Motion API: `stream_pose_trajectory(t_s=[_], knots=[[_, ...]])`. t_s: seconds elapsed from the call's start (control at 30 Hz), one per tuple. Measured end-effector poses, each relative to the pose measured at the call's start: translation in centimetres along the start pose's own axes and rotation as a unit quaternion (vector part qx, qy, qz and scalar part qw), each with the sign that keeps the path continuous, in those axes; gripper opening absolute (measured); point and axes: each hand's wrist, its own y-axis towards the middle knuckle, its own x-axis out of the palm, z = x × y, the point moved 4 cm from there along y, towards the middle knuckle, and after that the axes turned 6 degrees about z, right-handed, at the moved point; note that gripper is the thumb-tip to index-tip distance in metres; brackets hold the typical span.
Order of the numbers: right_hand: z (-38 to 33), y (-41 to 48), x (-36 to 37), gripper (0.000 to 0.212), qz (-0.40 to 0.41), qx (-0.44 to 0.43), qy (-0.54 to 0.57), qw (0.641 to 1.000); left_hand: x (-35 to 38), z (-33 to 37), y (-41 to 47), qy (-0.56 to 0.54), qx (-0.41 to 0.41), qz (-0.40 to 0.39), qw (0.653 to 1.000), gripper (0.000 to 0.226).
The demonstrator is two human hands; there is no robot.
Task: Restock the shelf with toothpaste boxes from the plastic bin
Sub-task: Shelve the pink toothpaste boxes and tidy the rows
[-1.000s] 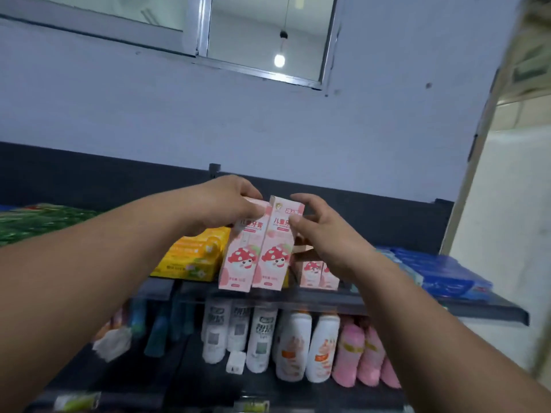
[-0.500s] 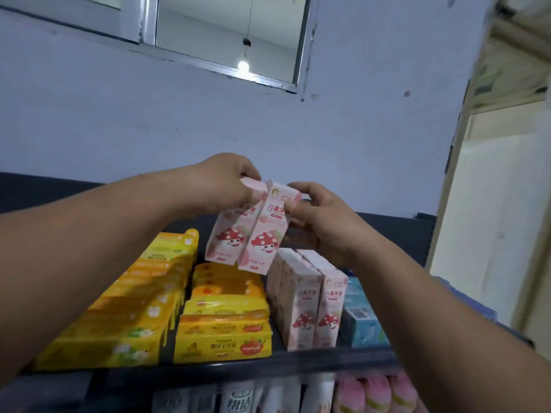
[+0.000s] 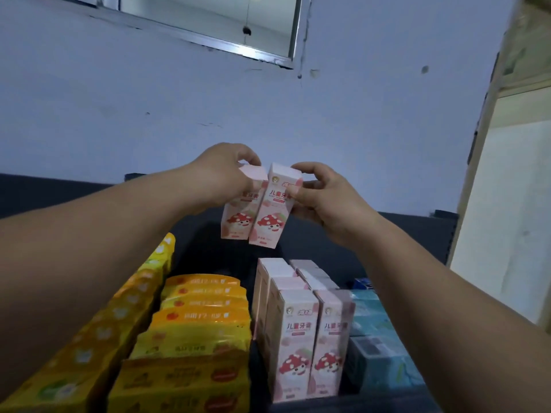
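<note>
Head view, centre: left hand (image 3: pixel 225 174) and right hand (image 3: pixel 326 202) grasp paired pink toothpaste boxes (image 3: pixel 272 217) over the matching row (image 3: pixel 298 332), likely to extend it.

Your left hand (image 3: pixel 222 174) and right hand (image 3: pixel 323 201) pinch two pink toothpaste boxes (image 3: pixel 259 210) upright, mid-frame, above shelved pink boxes (image 3: pixel 301 329), lower centre.

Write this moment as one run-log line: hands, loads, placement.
left hand: grips left pink box | right hand: grips right pink box | boxes: side by side, held clear of shelved pink boxes | placed: not yet
</note>
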Motion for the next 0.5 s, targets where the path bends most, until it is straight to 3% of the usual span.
stream_pose_trajectory(t_s=[0.3, 0.5], knots=[[2.9, 3.8, -3.8, 0.035, -0.044, -0.024, -0.065, 0.997, 4.6, -1.8, 2.7, -0.008, -0.087, -0.011, 0.996, 0.026], [6.2, 5.3, -6.0, 0.032, -0.057, 0.037, -0.047, 0.997, 7.8, -3.2, 3.2, -0.005, -0.134, -0.061, 0.989, 0.024]])
